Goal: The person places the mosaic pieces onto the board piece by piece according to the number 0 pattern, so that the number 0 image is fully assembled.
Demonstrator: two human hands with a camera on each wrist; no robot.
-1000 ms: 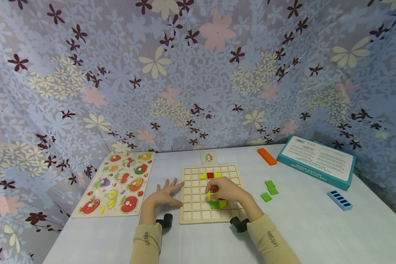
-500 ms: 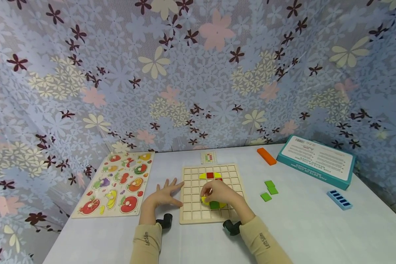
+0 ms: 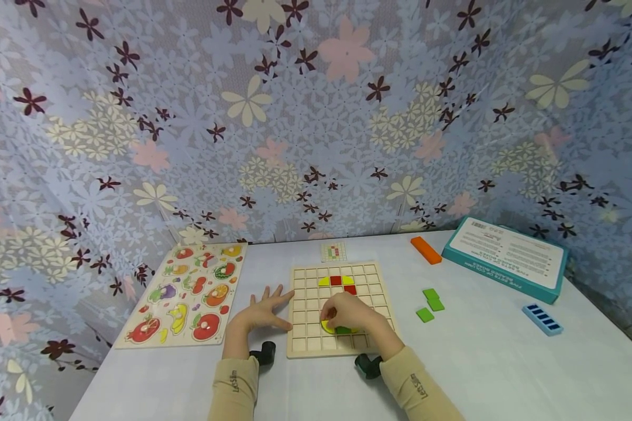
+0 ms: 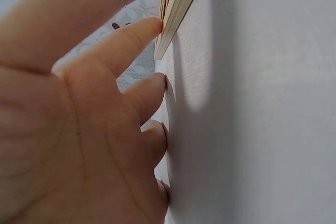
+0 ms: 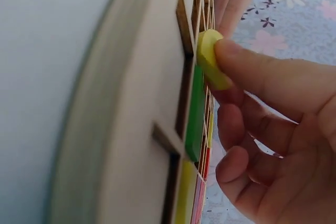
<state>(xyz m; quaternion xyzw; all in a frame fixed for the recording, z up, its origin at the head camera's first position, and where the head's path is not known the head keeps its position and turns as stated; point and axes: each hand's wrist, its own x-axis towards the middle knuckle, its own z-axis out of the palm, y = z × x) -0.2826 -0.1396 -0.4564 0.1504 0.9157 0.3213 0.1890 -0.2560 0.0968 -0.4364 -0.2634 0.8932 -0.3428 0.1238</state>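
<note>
Right hand pinches a yellow piece at the wooden grid board, just beside a green tile. Left hand lies flat, fingers spread, touching the board's left edge. Sleeve print reads "Let'sSlim"; the teal box text is illegible.

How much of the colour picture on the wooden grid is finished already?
Only a little. The wooden grid board already holds yellow, red and green tiles down its middle. Right now the right hand pinches a yellow piece at a cell beside the green tile, while the left hand lies flat against the board's edge. Most cells are bare, and three loose green tiles wait nearby.
</note>
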